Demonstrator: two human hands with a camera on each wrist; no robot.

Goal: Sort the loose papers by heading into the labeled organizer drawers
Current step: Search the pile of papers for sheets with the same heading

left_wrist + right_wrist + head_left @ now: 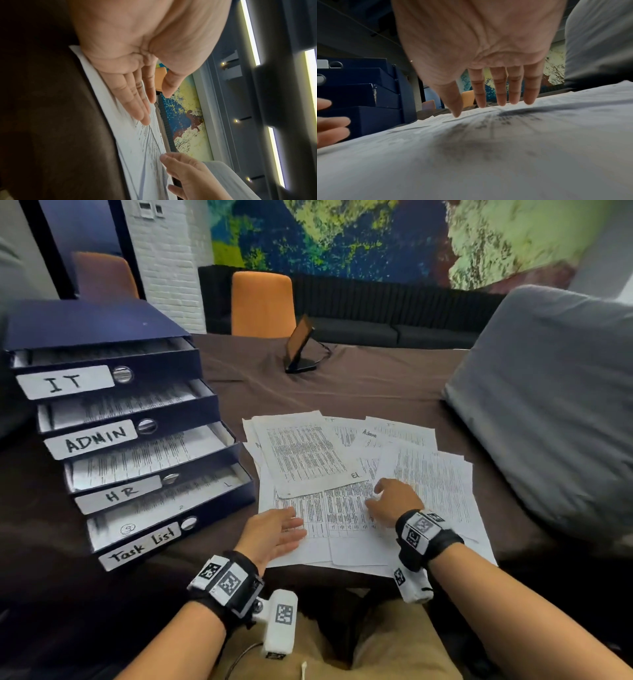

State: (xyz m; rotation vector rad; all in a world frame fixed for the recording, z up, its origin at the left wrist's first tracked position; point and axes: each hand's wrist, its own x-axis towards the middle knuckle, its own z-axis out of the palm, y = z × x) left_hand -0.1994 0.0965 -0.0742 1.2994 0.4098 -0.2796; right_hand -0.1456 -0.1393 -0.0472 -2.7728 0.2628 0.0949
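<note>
Head view. Spread of loose white printed papers [346, 484], overlapping, fanned across the dark brown tablecloth [359, 381] just right of the dark blue four-drawer organizer [113, 419]. All four drawers pulled part-way out, each with sheets inside; white hand-lettered labels reading IT [65, 381], ADMIN [92, 438], HR [118, 494] and Task List [142, 544]. Headings on the sheets mostly too small to read; "Admin" legible on one far sheet, the print otherwise blurred. Left hand [274, 534] flat, fingers straight and together, lying on the near left part of the spread. Right hand [394, 501] palm down on the middle of the spread, fingers hidden behind its own back. Grey cushion [548, 405] at right, cut off by the frame edge. Small black tablet on a stand [301, 347] farther back on the cloth, orange chair [262, 302] behind it.

Left wrist view, turned sideways. Left hand [137, 83] with straight fingers [137, 108] resting on the paper edge, thumb apart and lifted. Right hand [192, 174] partly cut off at the bottom, fingertips touching the papers [137, 148]. Print smeared, unreadable.

Right wrist view. Right hand [479, 54] spread wide, fingers [500, 88] straight, tips down on the papers [488, 155]; nothing gripped. Left fingertips [332, 124] entering at the left edge, the rest cut off. Organizer drawers [363, 97] behind, labels out of sight. Near paper badly blurred.
</note>
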